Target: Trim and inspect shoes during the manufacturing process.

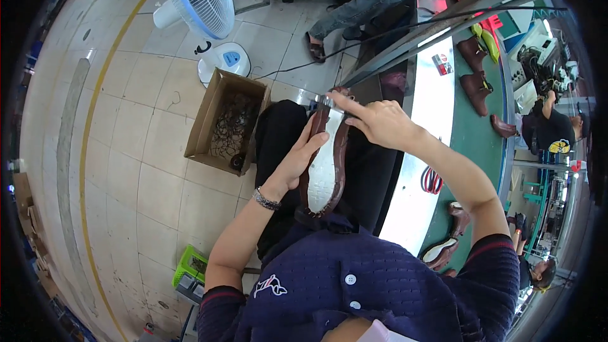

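A brown leather shoe [324, 171] lies sole up over my lap, its white underside facing me. My left hand [296, 159] is wrapped round its left side, the thumb lying on the white sole. At the far end of the sole my right hand [380, 120] is closed on a small tool with a shiny metal head [329, 102]. The index finger stretches along the tool. Its exact kind is hard to make out, as the fingers cover most of it.
Left of my knees stands an open cardboard box [218, 120] with dark scraps inside. Behind it is a blue-and-white fan [228, 60]. On my right runs a white ledge [411, 209] beside a green conveyor belt [465, 145] carrying brown shoes [475, 88]. A person's leg [361, 9] is ahead.
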A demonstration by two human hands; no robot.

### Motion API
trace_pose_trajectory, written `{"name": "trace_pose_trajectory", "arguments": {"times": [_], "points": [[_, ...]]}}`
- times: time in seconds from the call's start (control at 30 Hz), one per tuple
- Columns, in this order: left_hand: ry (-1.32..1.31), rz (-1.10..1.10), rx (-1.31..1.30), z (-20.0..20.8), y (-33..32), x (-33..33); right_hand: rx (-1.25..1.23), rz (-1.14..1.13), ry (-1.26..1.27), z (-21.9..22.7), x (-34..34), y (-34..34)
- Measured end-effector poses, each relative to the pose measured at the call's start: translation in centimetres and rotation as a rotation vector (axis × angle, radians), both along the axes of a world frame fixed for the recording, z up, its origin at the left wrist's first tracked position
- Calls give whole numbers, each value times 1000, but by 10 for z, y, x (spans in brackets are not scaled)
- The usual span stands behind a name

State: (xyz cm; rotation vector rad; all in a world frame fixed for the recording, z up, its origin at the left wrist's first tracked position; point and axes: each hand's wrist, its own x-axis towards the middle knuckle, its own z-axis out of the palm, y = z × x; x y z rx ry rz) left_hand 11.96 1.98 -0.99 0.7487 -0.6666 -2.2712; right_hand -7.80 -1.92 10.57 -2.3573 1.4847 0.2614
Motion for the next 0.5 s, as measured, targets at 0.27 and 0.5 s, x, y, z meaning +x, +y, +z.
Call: {"name": "trace_pose_trajectory", "arguments": {"times": [0.27, 0.5], "points": [[-21, -54, -18, 2, -5, 2, -117, 43, -52, -12, -8, 23], [3, -89, 73, 13, -10, 8, -76, -32, -204, 0, 9, 36]]}}
